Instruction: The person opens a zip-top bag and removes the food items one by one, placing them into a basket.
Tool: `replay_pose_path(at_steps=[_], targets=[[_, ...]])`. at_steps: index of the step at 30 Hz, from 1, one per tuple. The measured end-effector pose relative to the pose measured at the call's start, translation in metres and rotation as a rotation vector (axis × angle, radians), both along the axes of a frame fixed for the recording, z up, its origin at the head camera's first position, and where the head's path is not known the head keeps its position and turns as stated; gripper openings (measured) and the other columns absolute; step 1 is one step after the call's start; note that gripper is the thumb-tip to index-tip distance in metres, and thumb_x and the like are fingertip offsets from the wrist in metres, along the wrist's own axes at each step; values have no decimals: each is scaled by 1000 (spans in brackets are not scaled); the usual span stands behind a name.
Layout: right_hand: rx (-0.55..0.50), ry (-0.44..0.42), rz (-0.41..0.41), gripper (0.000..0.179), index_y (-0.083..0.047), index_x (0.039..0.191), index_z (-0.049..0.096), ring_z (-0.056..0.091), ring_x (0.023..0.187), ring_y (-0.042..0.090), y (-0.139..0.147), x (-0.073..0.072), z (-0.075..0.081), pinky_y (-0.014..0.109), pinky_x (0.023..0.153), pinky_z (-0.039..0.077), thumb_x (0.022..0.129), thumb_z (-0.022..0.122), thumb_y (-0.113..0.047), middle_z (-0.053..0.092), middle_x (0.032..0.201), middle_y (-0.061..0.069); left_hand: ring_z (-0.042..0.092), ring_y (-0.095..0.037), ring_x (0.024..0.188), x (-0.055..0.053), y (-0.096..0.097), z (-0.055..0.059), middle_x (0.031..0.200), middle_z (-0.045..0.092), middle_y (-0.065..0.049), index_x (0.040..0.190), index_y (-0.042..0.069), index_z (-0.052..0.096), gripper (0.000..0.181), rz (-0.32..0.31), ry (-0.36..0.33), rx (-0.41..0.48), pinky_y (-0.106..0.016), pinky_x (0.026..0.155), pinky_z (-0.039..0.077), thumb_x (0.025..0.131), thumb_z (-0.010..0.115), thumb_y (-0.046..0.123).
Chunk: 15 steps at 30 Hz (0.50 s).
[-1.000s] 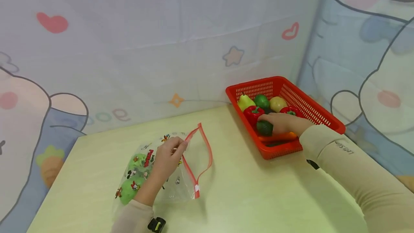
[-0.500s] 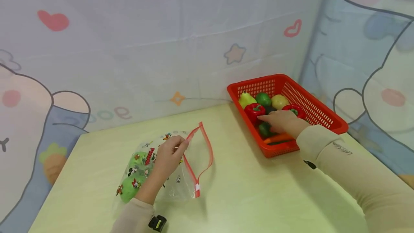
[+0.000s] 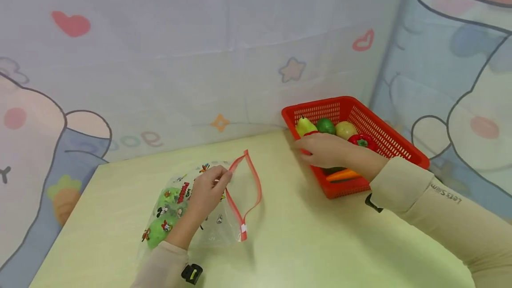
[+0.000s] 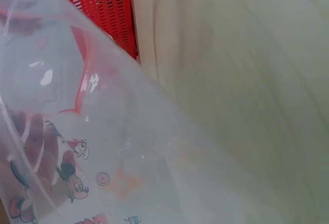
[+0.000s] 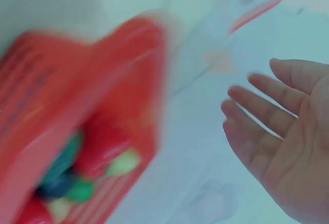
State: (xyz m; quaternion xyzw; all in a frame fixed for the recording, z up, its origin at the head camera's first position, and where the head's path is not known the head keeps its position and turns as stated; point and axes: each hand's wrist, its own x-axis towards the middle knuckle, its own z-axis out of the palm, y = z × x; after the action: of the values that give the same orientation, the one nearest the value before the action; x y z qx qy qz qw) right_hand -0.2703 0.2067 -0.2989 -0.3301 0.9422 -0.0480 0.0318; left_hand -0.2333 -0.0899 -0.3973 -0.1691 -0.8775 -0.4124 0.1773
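Observation:
My left hand (image 3: 209, 190) pinches the mouth edge of a clear zip bag (image 3: 218, 231) with a red zip strip, its mouth partly spread. Green pieces (image 3: 159, 231) show through the printed plastic at the bag's far end. In the left wrist view, the bag film (image 4: 139, 131) covers much of the picture, and blurred fingers show through it. My right hand (image 3: 326, 150) is over the left edge of a red basket (image 3: 348, 190). The right wrist view shows that hand (image 5: 282, 126) with fingers extended and palm bare, beside the blurred basket.
In the basket lie a pear (image 3: 306, 125), a green round item (image 3: 326, 126), a beige round item (image 3: 346, 130), a red bell pepper (image 3: 362, 142) and a carrot (image 3: 343, 175). A printed cloth (image 3: 160, 57) hangs behind the pale table (image 3: 292, 234).
My right hand has risen from among the vegetables beside the dark green one and moved left to the basket's edge, holding nothing. My left hand keeps its grip on the bag.

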Motion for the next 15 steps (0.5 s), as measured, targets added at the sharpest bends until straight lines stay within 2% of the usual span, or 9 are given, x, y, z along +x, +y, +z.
replay_pose_path(at_steps=[3,6,10,12,14,15], targets=[[18,-64,112,33,-10,124,56,55,110,23,-28,13,5,39,94,45,93,52,-20,59,123,6,59,-11,78,-1,1,1,79,62,1,79,16,58,21,0,12,6,-30,70,50,95,50,26],[82,-124,184,39,-12,130,50,46,124,25,-52,17,-5,39,101,39,93,54,-21,51,134,6,60,-11,77,0,3,2,79,62,3,78,17,58,22,-3,15,29,-28,68,50,95,49,27],[145,-138,266,47,-15,137,42,42,127,22,-83,12,-38,36,105,36,93,54,-24,46,139,2,62,-15,79,2,6,4,81,64,1,79,17,59,22,-7,6,70,-29,68,50,95,49,27],[180,-108,307,49,-16,138,40,42,127,19,-99,9,-57,33,104,36,92,54,-26,45,139,0,62,-15,78,4,8,4,82,64,0,79,15,60,22,-8,-1,85,-28,68,50,95,49,27],[230,-63,339,50,-15,138,40,43,126,18,-117,5,-73,30,103,37,92,54,-31,46,138,1,61,-14,71,6,10,4,77,62,0,78,15,59,23,-12,-9,98,-26,64,49,95,50,27],[266,-32,353,47,-13,134,45,47,121,18,-125,4,-79,27,100,39,92,54,-32,48,135,2,60,-13,69,7,11,4,76,61,0,78,15,59,23,-13,-3,103,-25,63,49,95,50,26]])
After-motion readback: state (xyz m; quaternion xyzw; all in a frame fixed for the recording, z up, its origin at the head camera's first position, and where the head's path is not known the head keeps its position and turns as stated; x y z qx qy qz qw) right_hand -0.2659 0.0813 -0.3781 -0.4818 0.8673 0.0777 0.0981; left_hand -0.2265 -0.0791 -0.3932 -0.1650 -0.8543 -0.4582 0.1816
